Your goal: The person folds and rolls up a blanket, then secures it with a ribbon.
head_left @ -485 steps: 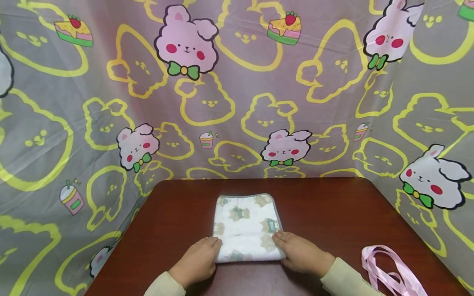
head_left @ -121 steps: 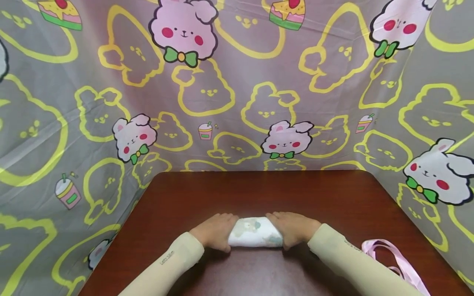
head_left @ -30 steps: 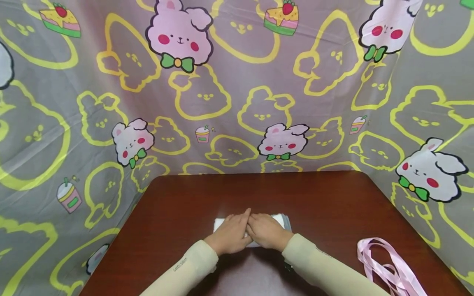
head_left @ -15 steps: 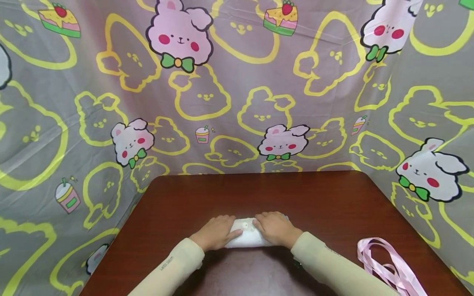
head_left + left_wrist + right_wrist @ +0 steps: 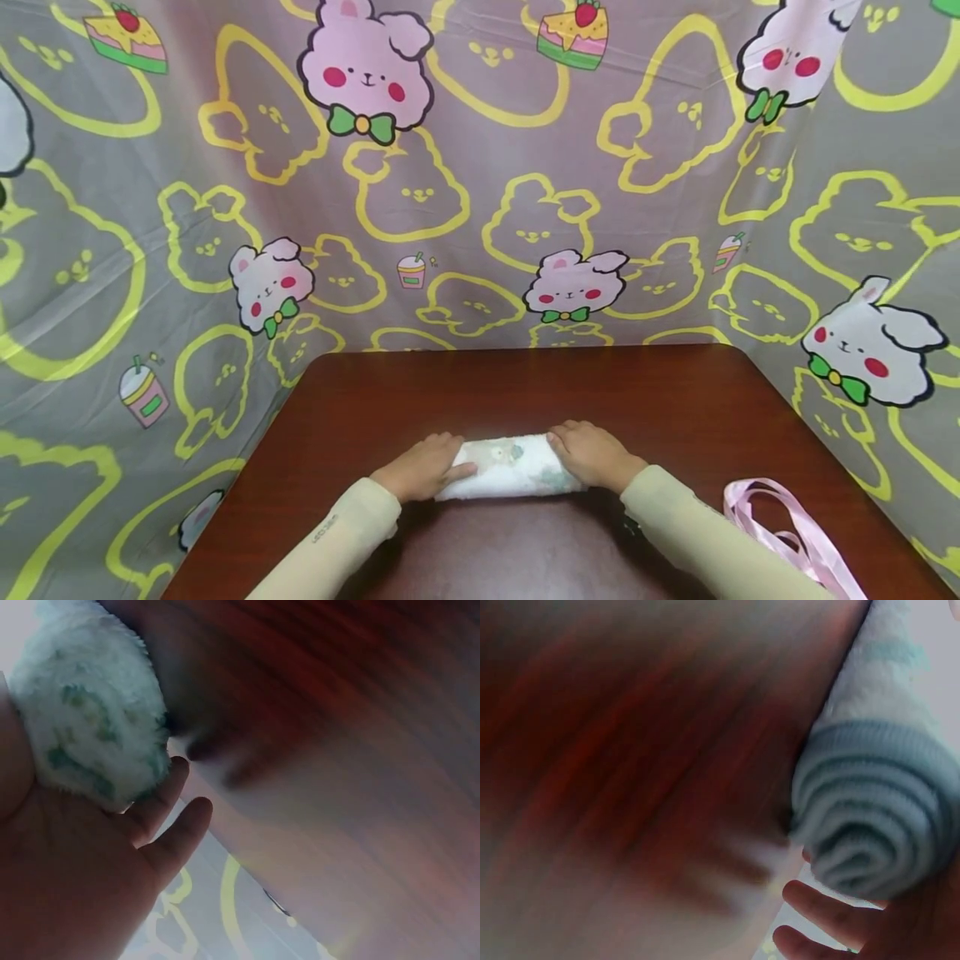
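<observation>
A white towel rolled into a tight cylinder (image 5: 504,468) lies crosswise near the middle of the table, with faded bear prints on its outside. My left hand (image 5: 427,467) holds the left end, thumb along the near side and fingers over the top. At the other end my right hand (image 5: 596,454) grips the roll from above. In the left wrist view the fuzzy white and green end of the towel (image 5: 94,720) sits against the palm. Spiral layers with a grey-blue border show at the towel's other end (image 5: 877,817) in the right wrist view.
A loosely looped pink ribbon (image 5: 798,533) lies on the right side of the brown table (image 5: 525,383), close to my right sleeve. A grey curtain (image 5: 480,167) with rabbit prints surrounds the table at the back and both sides.
The flat folded towel from the oldest frame is now a roll. A second ago both hands lay together over its middle; since then they have moved apart to its two ends.
</observation>
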Motion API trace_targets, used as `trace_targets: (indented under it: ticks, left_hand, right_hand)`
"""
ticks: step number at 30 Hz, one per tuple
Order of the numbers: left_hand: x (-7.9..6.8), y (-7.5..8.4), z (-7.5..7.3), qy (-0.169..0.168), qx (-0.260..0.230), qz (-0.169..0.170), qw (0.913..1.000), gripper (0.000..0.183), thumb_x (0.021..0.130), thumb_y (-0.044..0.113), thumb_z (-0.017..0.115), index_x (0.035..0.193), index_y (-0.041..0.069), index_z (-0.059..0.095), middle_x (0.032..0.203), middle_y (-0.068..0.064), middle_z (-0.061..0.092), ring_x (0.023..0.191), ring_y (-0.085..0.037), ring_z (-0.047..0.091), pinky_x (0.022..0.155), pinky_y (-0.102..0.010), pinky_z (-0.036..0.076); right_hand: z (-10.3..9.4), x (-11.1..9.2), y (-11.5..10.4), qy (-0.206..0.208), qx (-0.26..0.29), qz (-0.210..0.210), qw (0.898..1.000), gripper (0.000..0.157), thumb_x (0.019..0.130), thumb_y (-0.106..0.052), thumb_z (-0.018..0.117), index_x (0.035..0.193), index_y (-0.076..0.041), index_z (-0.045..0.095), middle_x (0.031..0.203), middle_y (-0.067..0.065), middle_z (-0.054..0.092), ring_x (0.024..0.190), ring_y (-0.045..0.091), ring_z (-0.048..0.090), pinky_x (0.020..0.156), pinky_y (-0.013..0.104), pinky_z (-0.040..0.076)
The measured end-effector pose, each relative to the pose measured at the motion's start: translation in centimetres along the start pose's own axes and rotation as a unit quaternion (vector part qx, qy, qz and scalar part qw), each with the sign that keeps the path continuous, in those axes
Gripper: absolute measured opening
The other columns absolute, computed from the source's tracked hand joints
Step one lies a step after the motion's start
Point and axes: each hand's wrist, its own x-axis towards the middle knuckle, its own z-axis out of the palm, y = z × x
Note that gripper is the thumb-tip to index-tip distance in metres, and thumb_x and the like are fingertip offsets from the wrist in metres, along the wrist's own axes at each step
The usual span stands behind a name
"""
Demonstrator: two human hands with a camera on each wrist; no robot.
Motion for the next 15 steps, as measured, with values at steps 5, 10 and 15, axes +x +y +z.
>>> trace_targets:
  ticks: [5, 10, 15]
  left_hand:
    - [0.0, -0.7, 0.0, 0.001, -0.043, -0.007, 0.9991, 0.052, 0.105, 0.043, 0.034, 0.126, 0.001, 0.055, 0.113, -0.012, 0.059, 0.108, -0.03, 0.054, 0.094, -0.046, 0.042]
    - [-0.2, -1.8, -0.2, 0.01, -0.114, -0.039, 0.9927, 0.049, 0.107, 0.033, 0.032, 0.131, -0.003, 0.054, 0.128, -0.017, 0.057, 0.123, -0.033, 0.05, 0.103, -0.047, 0.036]
    - [-0.8, -3.0, -0.7, 0.002, -0.163, -0.058, 0.9849, 0.048, 0.107, 0.03, 0.035, 0.134, -0.005, 0.051, 0.134, -0.018, 0.054, 0.128, -0.034, 0.047, 0.104, -0.049, 0.035]
  right_hand:
    - [-0.5, -0.4, 0.7, -0.009, 0.006, 0.017, 1.0, 0.044, 0.105, -0.033, 0.038, 0.128, -0.004, 0.061, 0.127, 0.013, 0.06, 0.121, 0.034, 0.052, 0.101, 0.049, 0.038]
    - [-0.8, -0.9, 1.1, -0.005, 0.024, 0.019, 1.0, 0.049, 0.105, -0.036, 0.036, 0.132, -0.001, 0.057, 0.13, 0.015, 0.058, 0.122, 0.035, 0.052, 0.102, 0.049, 0.038]
    - [-2.0, -2.0, 1.6, 0.0, 0.05, 0.022, 0.999, 0.05, 0.105, -0.034, 0.038, 0.132, 0.004, 0.055, 0.13, 0.018, 0.058, 0.122, 0.036, 0.052, 0.101, 0.05, 0.038]
